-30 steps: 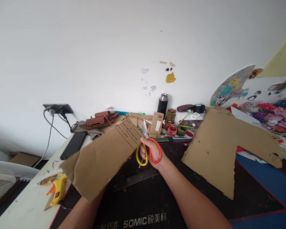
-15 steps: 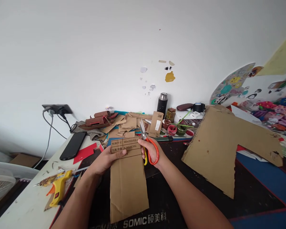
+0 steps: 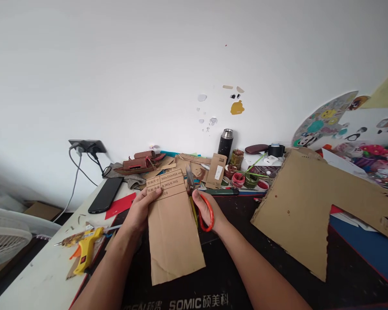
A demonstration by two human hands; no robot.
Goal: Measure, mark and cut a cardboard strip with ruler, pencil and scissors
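A long strip of brown cardboard (image 3: 174, 232) with a printed table at its top end is held up over the dark desk mat. My left hand (image 3: 141, 209) grips its left edge, thumb on the printed face and fingers behind. In my right hand (image 3: 210, 211) is a pair of scissors (image 3: 207, 214) with one orange-red and one yellow handle, my thumb and fingers through the loops. The blades point up and away, just beside the strip's upper right edge. Whether they touch the cardboard I cannot tell.
A large cut cardboard sheet (image 3: 297, 215) lies to the right. On the left are a yellow glue gun (image 3: 87, 249), a phone (image 3: 105, 195) and red paper (image 3: 120, 205). Cardboard scraps, paint jars (image 3: 238, 180), a black flask (image 3: 225, 144) and a brown model boat (image 3: 137, 165) line the wall.
The cardboard strip has risen and tilted slightly, uncovering more of its print. My right hand has lowered the scissors a little along its right side. The camera view has shifted left.
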